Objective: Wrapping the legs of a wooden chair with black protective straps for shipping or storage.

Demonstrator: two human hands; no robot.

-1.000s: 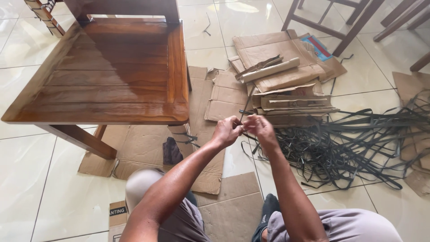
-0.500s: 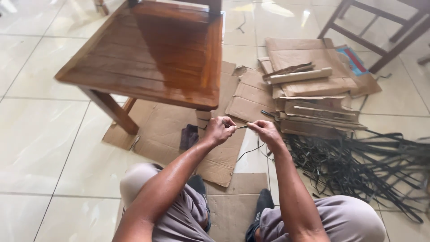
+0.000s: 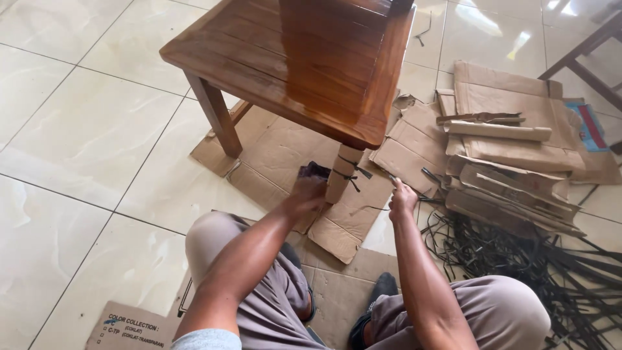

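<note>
Glossy varnished wooden chair (image 3: pixel 304 65), matt brown cardboard (image 3: pixel 512 123), shiny floor tiles (image 3: pixel 84 136)

This is looking like a furniture finishing or packing space set up on a tiled floor (image 3: pixel 84 142) indoors. A varnished wooden chair (image 3: pixel 304 58) is standing on flattened cardboard sheets (image 3: pixel 278 155). Right of the chair, folded cardboard pieces (image 3: pixel 518 149) are piling up, and below them a heap of black straps (image 3: pixel 518 259) is spreading. Another chair frame (image 3: pixel 583 58) is showing beyond the pile.
</note>
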